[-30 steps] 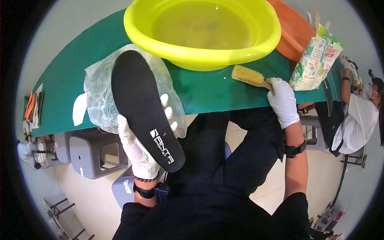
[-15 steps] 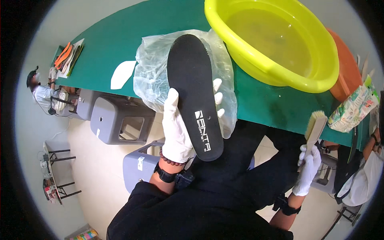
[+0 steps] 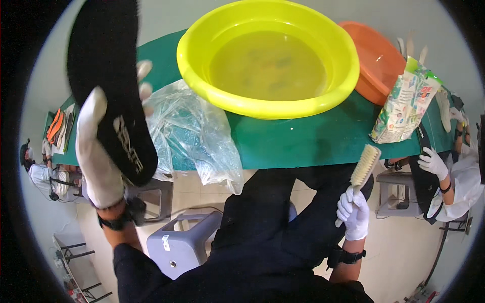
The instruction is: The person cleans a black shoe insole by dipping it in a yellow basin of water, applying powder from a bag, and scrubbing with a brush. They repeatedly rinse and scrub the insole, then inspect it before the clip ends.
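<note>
My left hand [image 3: 93, 156], in a white glove, is closed round a black insole [image 3: 108, 76] with white print near its heel. It holds the insole raised at the left, partly over the edge of a crumpled clear plastic bag [image 3: 199, 131]. The insole's toe end runs out of the picture at the top. Lower right, my gloved right hand [image 3: 355, 214] grips the handle of a pale scrubbing brush [image 3: 365, 166], its bristles pointing up and left. The brush is apart from the insole, just off the table's near edge.
On the green table [image 3: 298, 141] stands a yellow basin [image 3: 268, 107] of cloudy water. To its right are an orange basin [image 3: 371, 60] and a printed package [image 3: 404, 108]. Insoles [image 3: 55, 126] lie far left. Grey stools [image 3: 179, 245] stand below. Co-workers sit at both sides, one gloved hand [image 3: 433, 162] at right.
My left hand has carried the insole left and up, off the plastic bag. My view has turned rightward, and the brush stays in my right hand.
</note>
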A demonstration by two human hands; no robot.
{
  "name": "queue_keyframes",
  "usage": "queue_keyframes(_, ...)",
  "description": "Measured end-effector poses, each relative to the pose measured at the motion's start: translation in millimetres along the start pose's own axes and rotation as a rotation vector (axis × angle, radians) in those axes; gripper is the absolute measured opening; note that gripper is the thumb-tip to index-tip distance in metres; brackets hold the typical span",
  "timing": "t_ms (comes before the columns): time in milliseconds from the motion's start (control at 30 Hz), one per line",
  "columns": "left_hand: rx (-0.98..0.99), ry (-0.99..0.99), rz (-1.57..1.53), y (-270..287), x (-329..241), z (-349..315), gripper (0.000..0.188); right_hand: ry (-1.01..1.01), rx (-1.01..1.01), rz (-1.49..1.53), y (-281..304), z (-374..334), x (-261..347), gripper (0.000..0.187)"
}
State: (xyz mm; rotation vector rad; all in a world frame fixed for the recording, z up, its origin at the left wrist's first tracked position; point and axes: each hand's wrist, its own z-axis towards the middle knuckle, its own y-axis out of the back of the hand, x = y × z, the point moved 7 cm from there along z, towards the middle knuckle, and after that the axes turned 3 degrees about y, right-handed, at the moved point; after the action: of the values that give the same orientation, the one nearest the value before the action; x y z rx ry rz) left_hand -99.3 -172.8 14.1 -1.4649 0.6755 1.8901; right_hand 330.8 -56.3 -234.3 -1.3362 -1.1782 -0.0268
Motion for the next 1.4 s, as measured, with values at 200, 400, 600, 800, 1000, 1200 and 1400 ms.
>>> queue_keyframes(200, 0.334, 0.127, 0.106, -55, -7, 85, 0.046, -0.093, 0.138, 0.351, 12, 8, -7, 0.019)
queue_keyframes(400, 0.600, -1.309, 1.122, -110, -1, 159, 0.034, -0.121, 0.108, 0.195, 3, 8, -12, 0.021)
queue_keyframes(600, 0.652, 0.443, 0.440, -165, 116, 194, 0.025, -0.096, 0.066, 0.196, 15, 6, -12, 0.022)
queue_keyframes(800, 0.730, 0.307, 1.248, -172, 111, 186, 0.053, -0.091, 0.043, 0.182, 15, 9, -11, 0.022)
queue_keyframes(1000, 1.022, 0.023, 1.523, -202, 106, 154, 0.078, -0.099, 0.052, 0.216, 12, 14, -12, 0.018)
queue_keyframes(1200, 1.110, -0.142, 1.672, -244, 129, 151, 0.088, -0.095, 0.018, 0.135, 10, 14, -12, 0.021)
queue_keyframes(1400, 1.314, -0.120, 1.769, -240, 174, 144, 0.093, -0.100, 0.011, 0.154, 16, 14, -13, 0.020)
